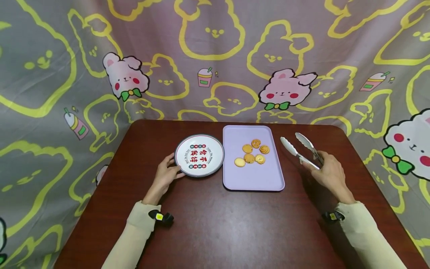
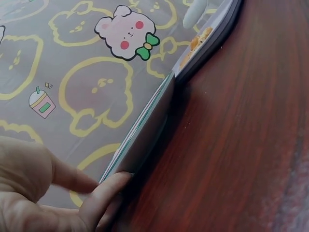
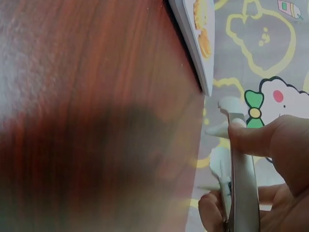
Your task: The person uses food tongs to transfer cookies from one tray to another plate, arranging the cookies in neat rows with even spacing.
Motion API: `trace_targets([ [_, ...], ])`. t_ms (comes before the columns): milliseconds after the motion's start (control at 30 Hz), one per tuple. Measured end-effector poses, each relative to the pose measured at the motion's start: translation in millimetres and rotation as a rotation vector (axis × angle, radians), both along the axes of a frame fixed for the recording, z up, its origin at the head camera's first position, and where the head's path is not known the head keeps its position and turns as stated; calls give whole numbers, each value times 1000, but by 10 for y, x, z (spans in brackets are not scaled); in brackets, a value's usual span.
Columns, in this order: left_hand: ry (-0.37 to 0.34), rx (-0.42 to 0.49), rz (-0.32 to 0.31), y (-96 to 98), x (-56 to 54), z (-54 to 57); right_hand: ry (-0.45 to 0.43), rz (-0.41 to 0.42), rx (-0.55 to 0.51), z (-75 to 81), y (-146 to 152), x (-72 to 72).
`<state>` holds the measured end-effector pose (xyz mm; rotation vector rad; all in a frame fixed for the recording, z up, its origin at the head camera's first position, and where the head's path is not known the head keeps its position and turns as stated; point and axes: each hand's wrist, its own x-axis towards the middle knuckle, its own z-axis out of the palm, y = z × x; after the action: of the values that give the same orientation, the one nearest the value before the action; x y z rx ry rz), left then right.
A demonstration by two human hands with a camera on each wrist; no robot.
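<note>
At the left rim of a round white plate (image 1: 183, 149) with red characters and a dark edge, my left hand (image 1: 166, 171) pinches the rim. The left wrist view shows the plate (image 2: 149, 128) edge-on, with fingers on both sides of its edge. To the right, my right hand (image 1: 330, 175) holds metal tongs (image 1: 290, 147) with pale scalloped tips, their arms spread apart and pointing away from me. In the right wrist view the thumb lies along one arm of the tongs (image 3: 244, 188), other fingers along the far arm.
A lilac tray (image 1: 253, 181) lies between the plate and the tongs, bearing several cookies (image 1: 249, 158) grouped in its middle. All of this is on a dark red-brown table (image 1: 215, 228). A curtain (image 1: 231, 71) with cartoon bunnies hangs along the table's far side and both flanks.
</note>
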<state>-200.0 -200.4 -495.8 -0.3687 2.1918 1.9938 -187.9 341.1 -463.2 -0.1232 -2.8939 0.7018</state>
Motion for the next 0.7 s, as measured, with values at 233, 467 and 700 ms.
trace_targets([
  [233, -24, 56, -25, -35, 12, -11, 38, 70, 17, 57, -15, -2],
  [467, -29, 69, -27, -44, 22, -46, 82, 178, 58, 84, -57, 12],
  [700, -18, 75, -24, -45, 5, -33, 82, 258, 118, 170, -139, -25],
])
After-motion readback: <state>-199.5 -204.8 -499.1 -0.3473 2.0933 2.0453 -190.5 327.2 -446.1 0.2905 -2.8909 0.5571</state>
